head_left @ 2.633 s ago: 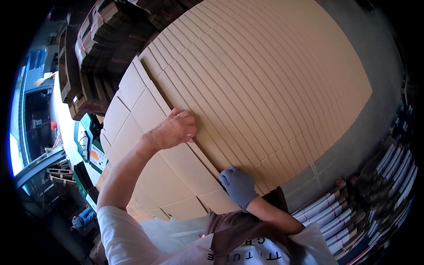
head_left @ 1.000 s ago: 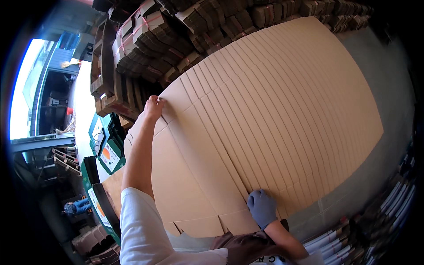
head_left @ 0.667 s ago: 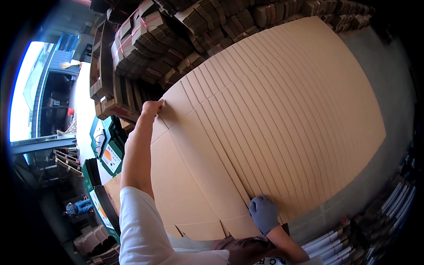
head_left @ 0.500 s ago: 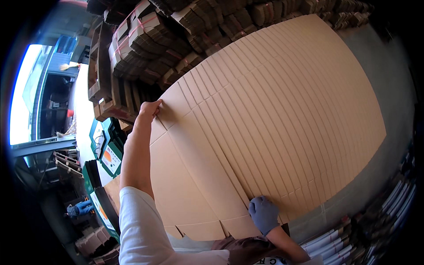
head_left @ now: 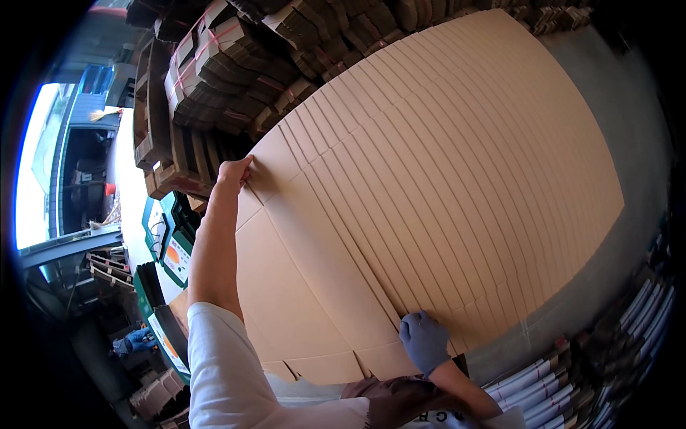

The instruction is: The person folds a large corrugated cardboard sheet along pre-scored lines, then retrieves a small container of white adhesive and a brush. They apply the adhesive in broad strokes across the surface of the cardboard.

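Observation:
Many flat brown cardboard sheets (head_left: pixel 457 171) lie overlapped like a fan across the middle, their creases and edges running side by side. The topmost cardboard sheet (head_left: pixel 286 279) is nearest me on the left, with slots cut along its near edge. My bare left hand (head_left: pixel 236 170) pinches its far left edge, arm stretched out. At the near edge, my right hand (head_left: pixel 424 343), in a grey-blue glove, is curled closed at the edge of the sheet; its fingertips are partly hidden.
Tied bundles of folded cardboard (head_left: pixel 229 71) are piled at the back beside a wooden pallet (head_left: pixel 153 114). Green printed cartons (head_left: pixel 168 243) stand at the left. White-edged stacks (head_left: pixel 532 390) lie at the lower right on the grey floor (head_left: pixel 593 86). Another person (head_left: pixel 136 342) is far left.
Both hands keep their places on the cardboard. The view has shifted slightly, so the left hand and sheets appear a little further left. The distant person's posture has changed.

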{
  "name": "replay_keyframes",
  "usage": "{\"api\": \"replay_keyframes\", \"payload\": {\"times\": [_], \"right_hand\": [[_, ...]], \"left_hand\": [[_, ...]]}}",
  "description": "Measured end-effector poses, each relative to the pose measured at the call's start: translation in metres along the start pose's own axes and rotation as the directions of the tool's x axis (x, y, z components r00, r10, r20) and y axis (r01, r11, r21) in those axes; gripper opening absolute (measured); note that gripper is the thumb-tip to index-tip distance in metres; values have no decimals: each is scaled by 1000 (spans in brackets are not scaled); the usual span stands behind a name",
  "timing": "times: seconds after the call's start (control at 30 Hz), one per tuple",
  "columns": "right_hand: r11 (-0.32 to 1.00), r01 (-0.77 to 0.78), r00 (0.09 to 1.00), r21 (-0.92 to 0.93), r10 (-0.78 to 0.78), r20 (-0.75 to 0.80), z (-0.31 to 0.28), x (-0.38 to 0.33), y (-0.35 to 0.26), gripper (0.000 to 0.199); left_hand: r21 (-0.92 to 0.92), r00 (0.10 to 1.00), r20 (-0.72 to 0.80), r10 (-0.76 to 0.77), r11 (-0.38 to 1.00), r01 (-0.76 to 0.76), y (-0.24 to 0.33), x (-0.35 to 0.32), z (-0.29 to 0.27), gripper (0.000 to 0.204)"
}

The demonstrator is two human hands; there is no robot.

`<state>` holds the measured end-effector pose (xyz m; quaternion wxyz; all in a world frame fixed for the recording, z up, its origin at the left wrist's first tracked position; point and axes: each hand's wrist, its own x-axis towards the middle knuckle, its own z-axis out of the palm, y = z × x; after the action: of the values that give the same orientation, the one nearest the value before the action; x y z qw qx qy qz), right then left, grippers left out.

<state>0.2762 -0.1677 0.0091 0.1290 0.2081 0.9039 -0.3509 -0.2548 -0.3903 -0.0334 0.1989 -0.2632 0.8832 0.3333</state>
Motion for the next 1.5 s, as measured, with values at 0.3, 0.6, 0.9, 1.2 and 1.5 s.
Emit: {"api": "replay_keyframes", "payload": {"times": [0.3,0.6,0.9,1.2,1.5], "right_hand": [[1000,-1,1000,-25,0,-13,2,0,-1,12],[1000,-7,1000,-4,7,-3,5,-2,-3,12],[998,-34,999,45,34,14,3,0,0,10],[1000,18,998,9,-17,-63,10,-2,4,11],[993,-73,997,92,73,0,-11,-57,31,12]], "left_hand": [[-74,999,50,8,997,-4,7,2,9,28],[578,591,-142,794,552,-602,4,-25,13,40],[-233,-307,710,634,-201,-952,-56,-276,79,23],[-148,-274,759,591,-253,-956,-94,-292,73,23],[-74,-177,696,696,-176,-982,-107,-308,87,32]]}}
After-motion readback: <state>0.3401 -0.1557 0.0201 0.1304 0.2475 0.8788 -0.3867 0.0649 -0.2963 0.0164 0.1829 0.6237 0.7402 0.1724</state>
